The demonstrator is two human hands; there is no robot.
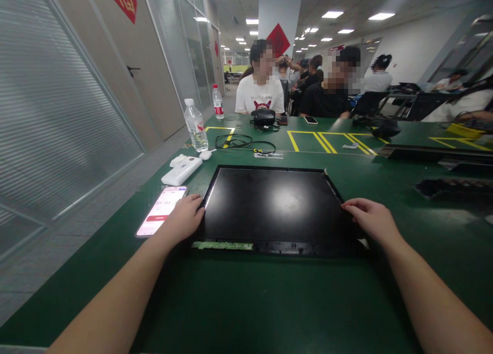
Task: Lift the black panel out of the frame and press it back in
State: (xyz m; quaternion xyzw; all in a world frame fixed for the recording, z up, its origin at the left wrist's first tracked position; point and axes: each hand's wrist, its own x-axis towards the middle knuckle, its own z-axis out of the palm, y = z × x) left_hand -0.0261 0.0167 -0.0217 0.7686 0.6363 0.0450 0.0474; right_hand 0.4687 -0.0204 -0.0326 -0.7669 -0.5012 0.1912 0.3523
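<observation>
A black LCD screen panel (265, 205) lies face up on the green tabletop in front of me. A narrow green circuit board (222, 246) runs along the left part of its near edge. My left hand (188, 215) is closed at the panel's left edge, with some fingers hidden beside the frame. On the opposite side, my right hand (368, 218) pinches the right edge between thumb and fingers. Just left of my left hand lies a phone (164, 210) with its display lit.
A white device (182, 171), a water bottle (196, 128) and a black cable (246, 142) lie beyond the phone. Farther back stands another bottle (217, 103). Dark strips (439, 152) lie at right. Two people sit across the table (262, 302).
</observation>
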